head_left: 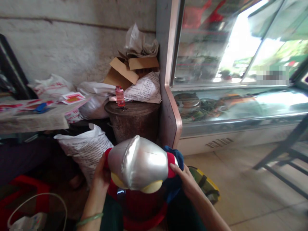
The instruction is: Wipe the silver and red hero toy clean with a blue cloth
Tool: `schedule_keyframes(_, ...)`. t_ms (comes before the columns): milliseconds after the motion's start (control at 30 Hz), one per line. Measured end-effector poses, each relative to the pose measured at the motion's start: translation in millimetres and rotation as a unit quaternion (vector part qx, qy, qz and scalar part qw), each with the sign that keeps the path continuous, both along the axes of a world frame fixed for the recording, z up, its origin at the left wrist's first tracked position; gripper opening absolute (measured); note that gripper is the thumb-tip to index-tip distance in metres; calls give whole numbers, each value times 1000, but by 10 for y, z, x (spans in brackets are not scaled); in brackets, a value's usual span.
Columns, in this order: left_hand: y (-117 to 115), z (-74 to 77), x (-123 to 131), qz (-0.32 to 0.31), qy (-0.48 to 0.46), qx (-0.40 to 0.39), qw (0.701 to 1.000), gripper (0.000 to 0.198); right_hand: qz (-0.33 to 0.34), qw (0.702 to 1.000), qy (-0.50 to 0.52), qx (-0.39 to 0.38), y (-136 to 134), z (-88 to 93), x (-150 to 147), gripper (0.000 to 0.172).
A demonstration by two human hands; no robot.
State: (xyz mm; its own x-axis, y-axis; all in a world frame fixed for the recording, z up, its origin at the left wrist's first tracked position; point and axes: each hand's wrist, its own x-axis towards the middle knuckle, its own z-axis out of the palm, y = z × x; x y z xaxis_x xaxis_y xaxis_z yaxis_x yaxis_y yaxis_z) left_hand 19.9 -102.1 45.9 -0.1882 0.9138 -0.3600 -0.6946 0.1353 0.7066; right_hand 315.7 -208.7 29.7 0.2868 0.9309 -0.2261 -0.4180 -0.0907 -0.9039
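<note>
Two hands (pixel 102 176) (pixel 185 178) around silver-headed plush toy (pixel 138 163).

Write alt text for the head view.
Both hands grip a silver-headed plush toy with yellow eyes, left hand and right hand on its sides. Behind stand a brown drum bearing a small red bottle, sacks, and a glass display freezer.

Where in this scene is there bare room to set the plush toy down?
Bare floor lies between the display freezer and the metal frame. Crowded: the drum lid with its bottle, the sacks, and the table. Both hands hold the toy.
</note>
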Motion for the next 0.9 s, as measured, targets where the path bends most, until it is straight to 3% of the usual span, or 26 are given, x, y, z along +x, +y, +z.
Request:
schedule_keyframes(133, -144, 0, -108, 25, 11, 42, 999, 14, 9, 1000, -18, 10, 355, 174, 108, 67)
schedule_keyframes(267, -346, 73, -157, 40, 45, 89, 994, 68, 32, 999, -16, 14, 625, 202, 122, 61)
schedule_keyframes(400, -436, 94, -206, 86, 90, 57, 991, 84, 64, 998, -16, 15, 855, 146, 102, 56)
schedule_keyframes(467, -442, 24, -230, 105, 103, 43, 988, 77, 74, 997, -18, 18, 972, 82, 89, 52)
schedule_keyframes(567, -431, -118, -231, 104, 116, 28, 987, 41, 72, 997, -20, 23, 1146, -41, 70, 49)
schedule_keyframes(633, -423, -166, -201, 97, 121, 20, 988, 30, 64, 997, -21, 22, 1252, -107, 59, 50)
schedule_keyframes(733, -422, -101, -131, 97, 135, 14, 986, 32, 54, 998, -22, 18, 1396, -126, 59, 51)
schedule_keyframes(900, -502, 112, -17, 105, 168, 4, 980, 40, 59, 998, -25, 13, 1621, 2, 81, 50)
